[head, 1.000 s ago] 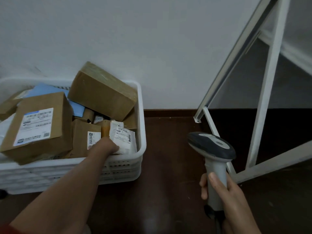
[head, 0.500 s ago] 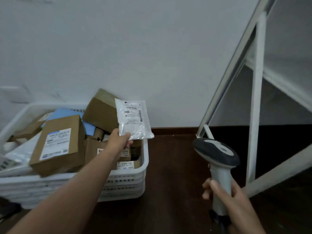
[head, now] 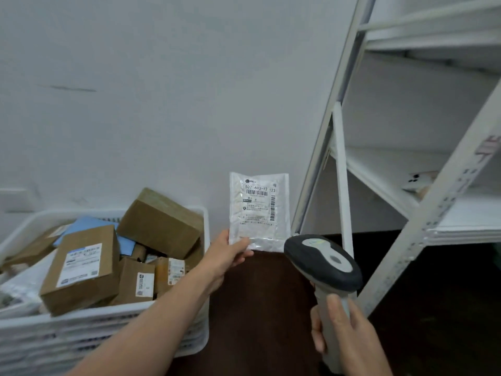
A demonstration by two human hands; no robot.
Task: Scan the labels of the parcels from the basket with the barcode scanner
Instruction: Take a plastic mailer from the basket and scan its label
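My left hand (head: pixel 226 257) holds a flat white plastic parcel (head: pixel 259 211) by its lower left corner, upright, with the barcode label facing me. It hangs to the right of the white basket (head: pixel 113 318), which is full of brown cardboard parcels (head: pixel 81 267). My right hand (head: pixel 344 337) grips the handle of the grey and black barcode scanner (head: pixel 322 263). The scanner's head sits just below and right of the parcel, overlapping its lower right corner.
A white metal shelving rack (head: pixel 406 185) stands at the right, with a phone (head: pixel 418 180) on one shelf. A white wall is behind. The floor (head: pixel 265 308) is dark brown between the basket and the rack.
My left hand lifted the white parcel out of the basket and carried it right, in front of the wall. The scanner in my right hand rose toward it.
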